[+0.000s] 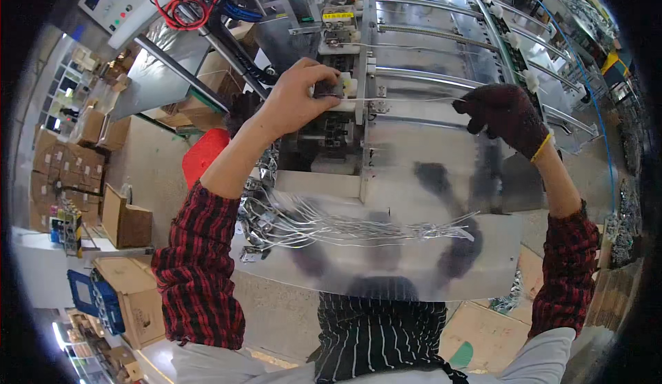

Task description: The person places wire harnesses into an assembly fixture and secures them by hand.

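A thin white wire [407, 99] runs almost level across the metal machine bed. At its left end my bare left hand [296, 98] is closed, thumb and fingers pinching beside a small white block on the machine; what sits between the fingertips is partly hidden. My right hand [507, 116], in a dark knit glove with a yellow cuff edge, pinches the wire's right end. Nearer to me, a bundle of similar wires [358, 231] lies on the sheet-metal table [386, 274], with small metal parts [255, 236] at the left ends.
Metal rails [427, 74] cross the machine bed beyond my hands, one with another wire along it. A control box [121, 1] with a blue display and coiled red cables [183, 12] stands at the upper left. A red object [205, 155] is beside my left forearm; cardboard boxes [127, 218] stand on the floor.
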Demonstrator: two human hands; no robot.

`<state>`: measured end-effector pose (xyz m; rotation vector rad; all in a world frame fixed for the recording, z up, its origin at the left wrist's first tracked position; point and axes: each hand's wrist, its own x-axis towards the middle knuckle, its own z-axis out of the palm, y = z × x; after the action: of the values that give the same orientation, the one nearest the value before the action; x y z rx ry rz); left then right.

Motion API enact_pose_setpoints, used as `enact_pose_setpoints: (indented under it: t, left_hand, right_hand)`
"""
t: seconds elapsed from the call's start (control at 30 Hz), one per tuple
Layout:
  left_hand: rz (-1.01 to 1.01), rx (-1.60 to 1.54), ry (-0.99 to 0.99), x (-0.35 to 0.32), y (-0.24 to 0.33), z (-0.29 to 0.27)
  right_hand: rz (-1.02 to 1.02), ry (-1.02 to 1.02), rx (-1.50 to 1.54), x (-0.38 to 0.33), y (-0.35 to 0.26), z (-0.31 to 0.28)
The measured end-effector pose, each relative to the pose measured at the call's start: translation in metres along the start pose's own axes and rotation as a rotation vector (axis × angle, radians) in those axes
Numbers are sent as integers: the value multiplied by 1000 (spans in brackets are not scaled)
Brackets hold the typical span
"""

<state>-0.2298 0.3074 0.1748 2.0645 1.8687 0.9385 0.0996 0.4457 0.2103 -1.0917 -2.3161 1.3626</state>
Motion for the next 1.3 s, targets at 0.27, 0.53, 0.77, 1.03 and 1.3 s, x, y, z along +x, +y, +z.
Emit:
enact_pose_setpoints:
  t: [0.27,0.53,0.77,1.03,1.3]
  left_hand:
    - [266,492,172,-2,9,24]
    - [232,564,175,2,16,29]
    - [190,563,152,-2,13,29]
    - [176,518,170,-3,24,29]
    - [160,535,178,-4,16,30]
  right_hand:
    - [-366,-44,69,8,32,3]
    - [-872,45,-1072,15,33,9]
    - [-825,90,-895,-1,60,-26]
    - [-557,327,-880,-86,124,-136]
    - [-384,295,-968,-81,154,-142]
